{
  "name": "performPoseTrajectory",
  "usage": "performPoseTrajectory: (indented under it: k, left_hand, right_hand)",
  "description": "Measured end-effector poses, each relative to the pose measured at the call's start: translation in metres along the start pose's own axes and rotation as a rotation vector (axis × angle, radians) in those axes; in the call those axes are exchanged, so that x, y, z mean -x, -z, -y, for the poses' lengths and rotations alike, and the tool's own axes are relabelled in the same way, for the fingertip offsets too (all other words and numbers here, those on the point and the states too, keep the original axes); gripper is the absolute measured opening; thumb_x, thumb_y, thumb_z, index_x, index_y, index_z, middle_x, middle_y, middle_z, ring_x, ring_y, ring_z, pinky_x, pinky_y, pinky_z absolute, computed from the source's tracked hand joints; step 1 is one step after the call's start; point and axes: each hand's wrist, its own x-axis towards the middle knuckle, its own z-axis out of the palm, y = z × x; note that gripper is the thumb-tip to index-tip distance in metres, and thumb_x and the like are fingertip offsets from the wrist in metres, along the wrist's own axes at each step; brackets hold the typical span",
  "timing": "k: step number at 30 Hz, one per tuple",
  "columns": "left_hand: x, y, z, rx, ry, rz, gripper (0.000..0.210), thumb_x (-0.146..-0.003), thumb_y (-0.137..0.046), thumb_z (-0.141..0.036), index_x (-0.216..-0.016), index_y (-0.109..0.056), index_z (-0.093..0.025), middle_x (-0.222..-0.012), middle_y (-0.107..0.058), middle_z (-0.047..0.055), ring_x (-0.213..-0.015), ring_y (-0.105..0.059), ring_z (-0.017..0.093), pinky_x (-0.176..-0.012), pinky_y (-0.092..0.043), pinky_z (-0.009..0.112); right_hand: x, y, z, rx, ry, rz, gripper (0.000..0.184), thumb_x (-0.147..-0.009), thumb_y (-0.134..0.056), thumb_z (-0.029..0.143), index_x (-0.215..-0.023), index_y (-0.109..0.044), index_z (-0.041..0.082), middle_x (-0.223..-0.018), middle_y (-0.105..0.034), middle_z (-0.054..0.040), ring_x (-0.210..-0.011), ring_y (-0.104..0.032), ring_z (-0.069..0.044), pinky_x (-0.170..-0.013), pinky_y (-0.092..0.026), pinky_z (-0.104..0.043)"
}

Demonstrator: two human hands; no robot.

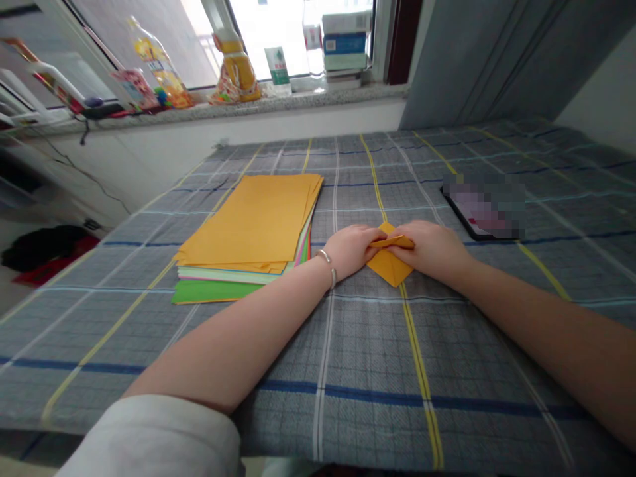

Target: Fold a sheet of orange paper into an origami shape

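Observation:
Both my hands are on a small piece of folded orange paper, which lies on the checked cloth as a diamond with a raised flap across its middle. My left hand, with a silver bangle at the wrist, pinches the left end of that flap. From the other side my right hand grips its right end, thumb below and fingers on top. Parts of the fold are hidden under my fingers. Left of my hands lies a stack of coloured paper, orange sheets on top and green at the bottom.
A dark-edged phone, its screen blurred out, lies to the right on the grey checked cloth. Along the windowsill stand bottles, a green-and-white tube and stacked boxes. A grey curtain hangs at the back right.

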Motion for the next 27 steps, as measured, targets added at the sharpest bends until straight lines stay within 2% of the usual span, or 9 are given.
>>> performPoseTrajectory:
  k: [5, 9, 14, 22, 27]
  left_hand:
    - [0.002, 0.002, 0.007, 0.034, -0.115, -0.029, 0.019, -0.096, -0.065, -0.032, -0.106, -0.073, -0.018, -0.123, -0.072, 0.007, -0.115, -0.065, 0.021, -0.107, -0.048, 0.038]
    - [0.003, 0.002, 0.010, 0.006, -0.120, -0.086, 0.021, -0.092, -0.070, -0.034, -0.104, -0.073, -0.016, -0.112, -0.072, 0.008, -0.105, -0.065, 0.022, -0.098, -0.051, 0.038]
    - [0.003, 0.002, 0.008, -0.065, -0.159, -0.118, 0.020, -0.093, -0.069, -0.033, -0.084, -0.073, -0.016, -0.100, -0.072, 0.007, -0.096, -0.062, 0.022, -0.095, -0.049, 0.038]
    - [0.000, 0.003, 0.007, 0.028, -0.066, -0.035, 0.022, -0.094, -0.068, -0.030, -0.077, -0.069, -0.016, -0.080, -0.065, 0.003, -0.084, -0.061, 0.018, -0.081, -0.048, 0.031]
    - [0.000, 0.006, 0.009, 0.117, 0.011, -0.034, 0.034, -0.093, -0.067, -0.032, -0.064, -0.058, -0.017, -0.072, -0.057, 0.000, -0.075, -0.055, 0.016, -0.077, -0.046, 0.030]
  right_hand:
    - [-0.003, -0.004, -0.013, -0.191, 0.089, 0.021, 0.015, -0.089, -0.063, 0.031, -0.085, -0.075, 0.022, -0.104, -0.075, -0.0069, -0.099, -0.066, -0.025, -0.091, -0.050, -0.039]
    - [-0.005, -0.005, -0.017, -0.256, 0.073, 0.035, 0.013, -0.086, -0.064, 0.029, -0.081, -0.073, 0.021, -0.097, -0.073, -0.0074, -0.095, -0.066, -0.025, -0.089, -0.050, -0.041]
    - [-0.006, -0.005, -0.016, -0.296, 0.041, 0.051, 0.012, -0.083, -0.067, 0.031, -0.077, -0.070, 0.022, -0.093, -0.072, -0.0071, -0.091, -0.066, -0.025, -0.084, -0.050, -0.041]
    - [-0.009, -0.001, -0.014, -0.327, 0.044, 0.120, 0.017, -0.083, -0.066, 0.037, -0.074, -0.065, 0.022, -0.089, -0.070, -0.0082, -0.089, -0.064, -0.027, -0.083, -0.048, -0.042]
    - [-0.007, 0.001, -0.019, -0.405, -0.032, 0.123, 0.021, -0.087, -0.060, 0.041, -0.086, -0.069, 0.022, -0.096, -0.071, -0.0092, -0.094, -0.065, -0.029, -0.084, -0.049, -0.044]
